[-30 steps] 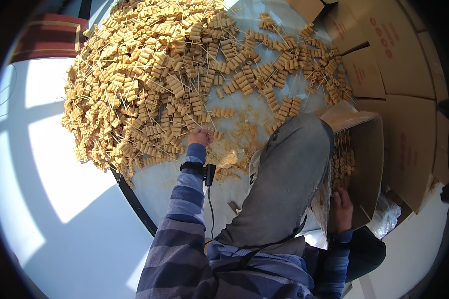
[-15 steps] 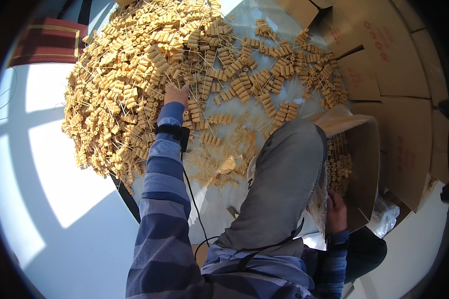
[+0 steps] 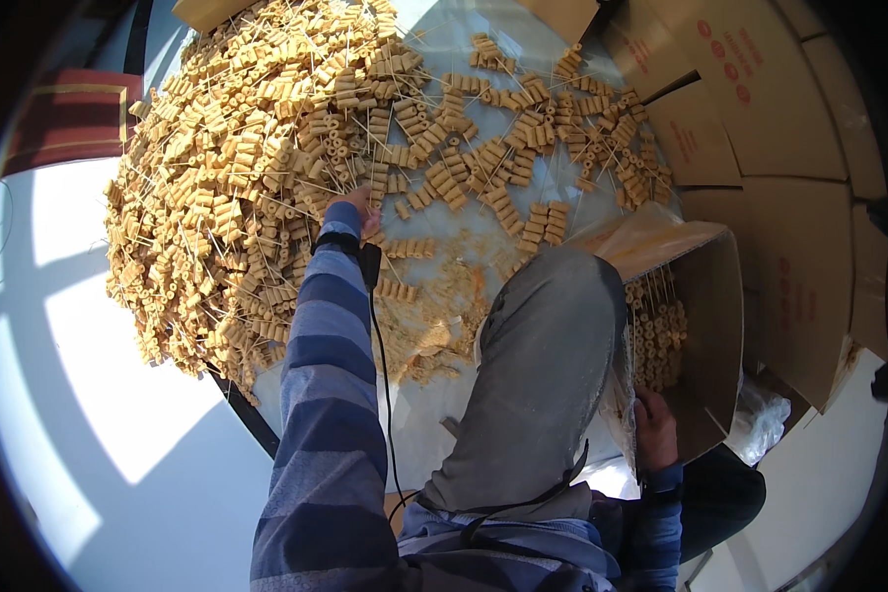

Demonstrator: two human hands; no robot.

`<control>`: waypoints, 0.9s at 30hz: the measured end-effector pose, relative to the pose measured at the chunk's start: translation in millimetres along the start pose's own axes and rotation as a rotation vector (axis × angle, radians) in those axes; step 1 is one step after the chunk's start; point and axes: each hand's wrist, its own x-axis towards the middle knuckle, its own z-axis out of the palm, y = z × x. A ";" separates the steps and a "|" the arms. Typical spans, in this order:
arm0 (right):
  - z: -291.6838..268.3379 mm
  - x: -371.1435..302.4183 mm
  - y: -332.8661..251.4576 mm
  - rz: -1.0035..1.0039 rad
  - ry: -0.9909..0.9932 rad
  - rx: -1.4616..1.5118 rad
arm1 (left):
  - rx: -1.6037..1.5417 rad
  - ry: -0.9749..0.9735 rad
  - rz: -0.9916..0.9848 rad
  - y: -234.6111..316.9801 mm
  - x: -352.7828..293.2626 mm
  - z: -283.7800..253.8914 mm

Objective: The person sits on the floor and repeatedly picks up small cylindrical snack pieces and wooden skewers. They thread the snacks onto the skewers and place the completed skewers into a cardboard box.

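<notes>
My left hand (image 3: 364, 208) is at the right side of a tall heap of skewers (image 3: 237, 178), tan ridged rolls threaded on thin pale sticks. Its fingers are curled in among the sticks; what they hold is partly hidden. Low on the right, my right hand (image 3: 655, 430) is closed on the near edge of an open cardboard box (image 3: 712, 326) with a clear plastic liner (image 3: 617, 395). Inside the box, packed skewers (image 3: 658, 340) show their round, hollow roll ends, with sticks pointing away from me.
Looser skewers (image 3: 503, 163) lie spread across the pale table to the right of the heap. Crumbs (image 3: 429, 340) are scattered nearer me. My raised knee (image 3: 553, 335) stands between the table and the box. Stacked cartons (image 3: 760, 99) line the right side. A black cable (image 3: 385, 395) hangs from my left wrist.
My left hand has drawn back slightly toward me and to the right, out of the heap. My right hand stays at the box. The whole view has shifted a little.
</notes>
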 end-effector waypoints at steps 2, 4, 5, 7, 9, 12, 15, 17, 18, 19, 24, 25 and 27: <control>1.0 0.5 2.8 -0.021 -0.005 -0.013 | 0.043 -0.051 0.011 -0.2 8.0 -1.3; 2.1 1.4 5.1 -0.033 -0.007 -0.021 | 0.095 0.025 0.042 -1.5 12.5 2.7; 2.6 1.1 5.7 -0.028 -0.008 -0.025 | 0.158 0.045 0.068 -2.4 12.9 1.6; 3.8 2.3 5.7 -0.036 -0.008 -0.035 | 0.302 0.033 0.135 -6.3 10.6 -1.7; 4.6 3.6 4.3 -0.070 -0.003 -0.044 | 0.339 0.004 0.175 -12.0 3.8 -10.5; 5.1 4.2 0.1 -0.087 0.000 -0.053 | 0.314 -0.059 0.230 -31.2 -15.2 -31.0; 4.3 1.8 -5.3 -0.122 0.021 -0.068 | 0.417 -0.127 0.353 -49.2 -41.5 -63.2; 2.8 -0.9 -9.2 -0.138 0.034 -0.061 | 0.349 -0.168 0.404 -63.7 -64.6 -82.9; 1.9 -2.1 -11.1 -0.149 0.043 -0.055 | 0.293 -0.182 0.419 -71.2 -77.8 -94.8; 1.1 -3.3 -12.9 -0.162 0.052 -0.054 | 0.235 -0.195 0.434 -78.7 -90.5 -104.8; -3.9 -9.5 -17.0 -0.220 0.136 0.010 | -0.070 -0.288 0.445 -117.1 -140.7 -133.3; -5.7 -12.2 -17.3 -0.231 0.154 -0.003 | -0.106 -0.271 0.377 -121.8 -149.5 -137.4; -10.0 -17.3 -19.2 -0.253 0.196 -0.001 | -0.201 -0.362 0.446 -128.6 -168.4 -138.7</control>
